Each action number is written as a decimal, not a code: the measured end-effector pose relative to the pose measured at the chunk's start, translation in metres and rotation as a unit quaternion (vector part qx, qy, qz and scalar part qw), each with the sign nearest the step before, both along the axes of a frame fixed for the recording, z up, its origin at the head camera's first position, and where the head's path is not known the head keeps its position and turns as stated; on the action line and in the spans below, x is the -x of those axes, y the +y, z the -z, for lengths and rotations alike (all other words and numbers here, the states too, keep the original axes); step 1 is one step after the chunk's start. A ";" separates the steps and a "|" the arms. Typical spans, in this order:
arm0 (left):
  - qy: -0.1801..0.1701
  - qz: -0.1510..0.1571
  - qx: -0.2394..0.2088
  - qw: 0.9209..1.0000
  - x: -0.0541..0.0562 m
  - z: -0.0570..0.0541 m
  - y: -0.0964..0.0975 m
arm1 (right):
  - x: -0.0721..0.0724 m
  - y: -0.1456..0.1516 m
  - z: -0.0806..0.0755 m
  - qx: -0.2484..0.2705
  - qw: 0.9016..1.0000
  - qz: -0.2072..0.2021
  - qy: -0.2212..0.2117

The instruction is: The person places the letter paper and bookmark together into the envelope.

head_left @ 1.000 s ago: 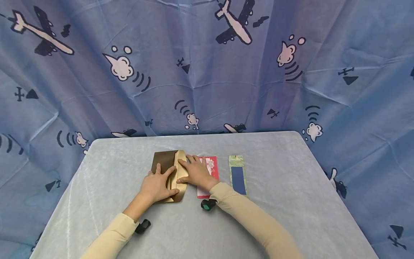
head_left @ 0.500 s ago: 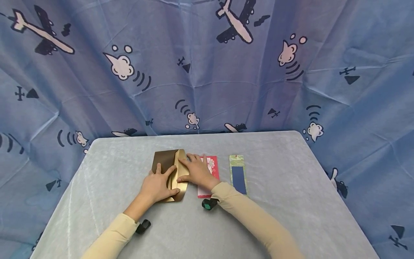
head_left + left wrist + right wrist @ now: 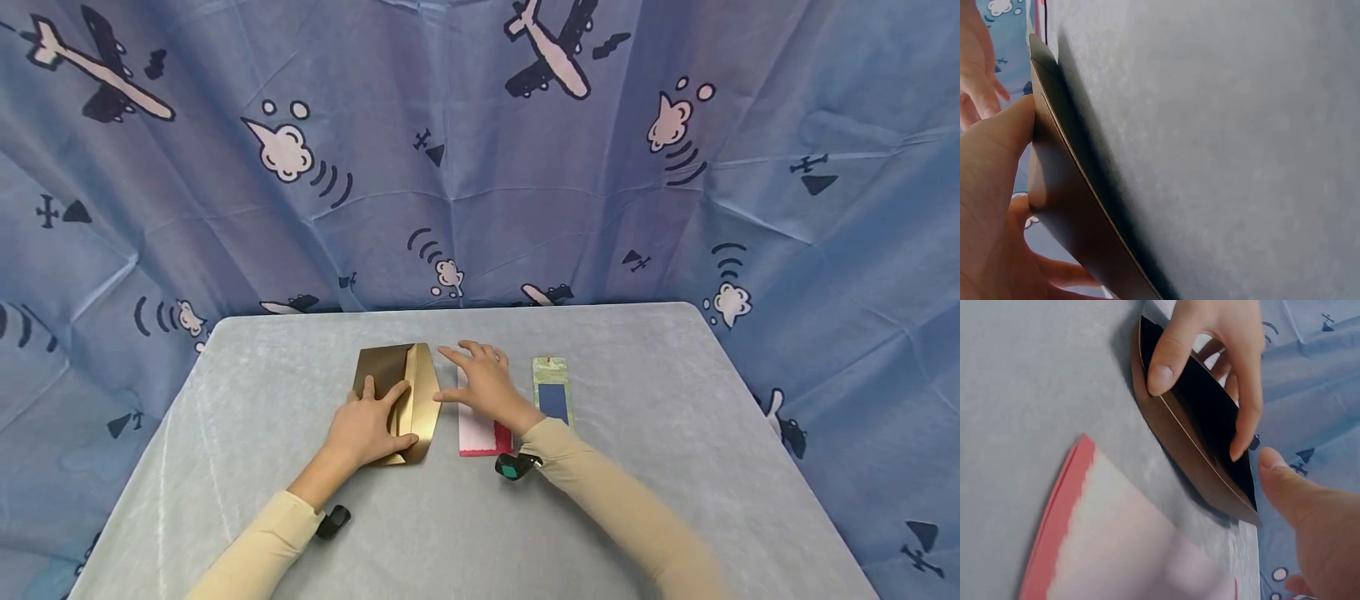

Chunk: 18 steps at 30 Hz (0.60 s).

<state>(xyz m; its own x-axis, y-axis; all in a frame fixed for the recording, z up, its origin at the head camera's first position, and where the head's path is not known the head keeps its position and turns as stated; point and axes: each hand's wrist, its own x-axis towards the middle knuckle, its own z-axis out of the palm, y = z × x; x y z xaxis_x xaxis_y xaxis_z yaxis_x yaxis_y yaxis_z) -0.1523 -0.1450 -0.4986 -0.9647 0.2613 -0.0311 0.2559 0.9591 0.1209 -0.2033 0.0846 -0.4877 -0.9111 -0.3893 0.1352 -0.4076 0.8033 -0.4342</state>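
A brown and gold paper envelope [image 3: 384, 367] lies on the table, its lighter gold flap [image 3: 426, 400] spread toward the right. My left hand [image 3: 363, 427] rests on the envelope with fingers spread; in the right wrist view its thumb [image 3: 1169, 362] touches the crease beside the flap. Just right of the flap, my right hand [image 3: 491, 385] hovers with fingers extended and holds nothing. Beneath it lies a pink and red card or envelope [image 3: 480, 429], partly covered by the hand. In the left wrist view the envelope's edge [image 3: 1079, 181] stands slightly off the table.
A green slip with a dark blue panel [image 3: 552, 400] lies to the right, partly behind the right forearm. The grey cloth-covered table [image 3: 645, 392] ends at a blue patterned curtain [image 3: 480, 167]. Small black devices are worn at both wrists.
My right hand has lifted off the gold flap and shifted right, over the pink and red card. The left hand stays on the envelope.
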 end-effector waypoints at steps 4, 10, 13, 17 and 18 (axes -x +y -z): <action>0.003 -0.004 -0.008 1.000 0.001 0.002 -0.001 | -0.002 0.015 0.000 0.030 0.999 0.027 -0.007; 0.010 -0.005 -0.013 1.000 0.003 0.004 0.000 | -0.004 0.040 0.003 0.036 0.998 0.059 -0.006; 0.009 -0.004 -0.013 1.000 0.002 0.004 0.000 | -0.007 0.050 0.006 0.033 0.997 0.068 -0.014; 0.005 -0.007 -0.015 1.000 0.001 0.004 0.000 | -0.010 0.060 0.009 0.032 0.997 0.070 -0.030; 0.004 -0.007 -0.016 1.000 0.001 0.004 0.000 | -0.011 0.062 0.011 0.032 0.996 0.070 -0.034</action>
